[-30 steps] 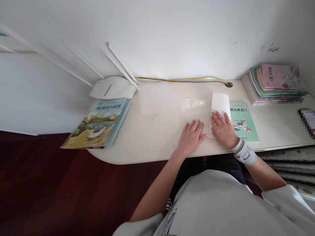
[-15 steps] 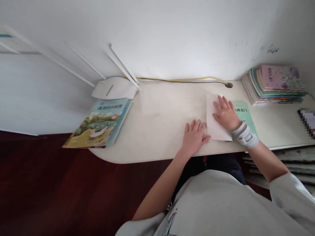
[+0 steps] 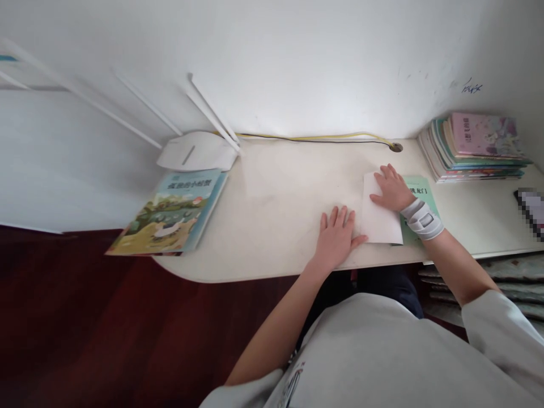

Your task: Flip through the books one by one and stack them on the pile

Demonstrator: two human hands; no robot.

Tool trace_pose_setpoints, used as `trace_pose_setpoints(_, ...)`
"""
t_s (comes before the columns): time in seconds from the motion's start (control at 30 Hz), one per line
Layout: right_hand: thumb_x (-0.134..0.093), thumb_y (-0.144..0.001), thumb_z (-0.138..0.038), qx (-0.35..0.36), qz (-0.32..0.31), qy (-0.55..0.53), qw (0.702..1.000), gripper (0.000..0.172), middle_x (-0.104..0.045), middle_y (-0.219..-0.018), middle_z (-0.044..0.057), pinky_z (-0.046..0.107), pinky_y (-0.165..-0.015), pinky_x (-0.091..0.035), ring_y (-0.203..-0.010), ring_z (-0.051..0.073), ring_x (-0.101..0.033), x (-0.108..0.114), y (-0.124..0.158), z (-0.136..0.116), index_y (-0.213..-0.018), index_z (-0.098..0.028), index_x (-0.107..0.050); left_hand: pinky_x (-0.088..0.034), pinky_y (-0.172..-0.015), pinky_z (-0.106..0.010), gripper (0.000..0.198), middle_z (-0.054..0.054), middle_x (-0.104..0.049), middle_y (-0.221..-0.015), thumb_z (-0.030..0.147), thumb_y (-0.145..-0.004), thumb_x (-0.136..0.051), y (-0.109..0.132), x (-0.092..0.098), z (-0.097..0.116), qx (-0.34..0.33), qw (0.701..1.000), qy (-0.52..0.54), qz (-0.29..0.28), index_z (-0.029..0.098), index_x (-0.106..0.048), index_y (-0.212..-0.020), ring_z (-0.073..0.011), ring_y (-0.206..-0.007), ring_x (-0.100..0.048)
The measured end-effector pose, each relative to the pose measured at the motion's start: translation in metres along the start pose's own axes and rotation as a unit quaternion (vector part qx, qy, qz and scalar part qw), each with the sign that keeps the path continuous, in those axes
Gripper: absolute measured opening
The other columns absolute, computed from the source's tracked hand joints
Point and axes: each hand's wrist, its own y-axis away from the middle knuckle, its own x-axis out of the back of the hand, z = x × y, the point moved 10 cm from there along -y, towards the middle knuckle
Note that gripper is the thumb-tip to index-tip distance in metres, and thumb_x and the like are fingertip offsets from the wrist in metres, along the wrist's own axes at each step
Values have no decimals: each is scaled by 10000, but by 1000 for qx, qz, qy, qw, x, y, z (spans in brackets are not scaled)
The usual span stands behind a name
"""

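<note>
right hand [image 3: 393, 190] now farther up the white paper [image 3: 379, 218], at its far end, the sheet flatter

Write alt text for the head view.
A person's right hand presses the far end of a white paper on a pale desk; the left hand lies flat beside it. A green book lies partly under the paper.

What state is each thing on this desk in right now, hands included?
White paper: lying flat on the desk, partly over the green book.
Left hand: open, palm down beside the paper, thumb at its edge.
Right hand: open, fingers on the paper's far end.
Green book: closed.
Picture book: closed, overhanging the desk edge.
Book stack: closed, piled.
</note>
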Motion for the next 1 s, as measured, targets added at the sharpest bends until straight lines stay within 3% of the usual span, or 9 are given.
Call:
trace_pose_setpoints(0.2,-563,-774,-390,-1,-31,36,999,546,-310,-1440,244,497,-1065,-242,-1377,380,-173,2,3,-8,-1211,-68,-505,-188,-1100,-554,711,-166,-288,-1494,602,-888,-285,0,-2,0,2,1000,-14,1,117,-340,-1405,-345,-1384,-216)
trace_pose_setpoints(0.43,-566,-773,-382,1,-43,45,998,524,-319,-1443,229,505,-1071,-227,-1382,365,-177,4,3,-15,-1199,-81,-519,-191,-1098,-554,714,-165,-292,-1493,599,-889,-285,0,-1,1,-1,1000,-12,4,110,-338,-1407,-345,-1380,-228)
trace_pose_setpoints(0.73,-535,-809,-348,-16,-32,16,999,543,-239,-1494,213,502,-1100,-190,-1400,342,-138,2,1,-19,-1271,-67,-482,-183,-1103,-559,708,-171,-302,-1487,592,-886,-315,1,0,1,-13,1000,8,13,110,-338,-1404,-352,-1379,-229)
trace_pose_setpoints(0.9,-489,-827,-302,-43,-5,16,999,487,-278,-1481,207,481,-1115,-181,-1398,322,-165,0,1,-16,-1241,-46,-507,-149,-1123,-537,613,-173,-284,-1494,503,-913,-350,4,4,-10,6,985,163,56,131,-330,-1399,-321,-1395,-196)
trace_pose_setpoints(1.0,-487,-816,-278,-51,14,10,999,461,-297,-1472,209,495,-1112,-182,-1394,321,-180,-1,0,-15,-1213,-47,-525,-199,-1130,-464,515,-126,-276,-1505,424,-930,-357,11,14,-34,59,928,351,114,196,-328,-1391,-246,-1401,-208)
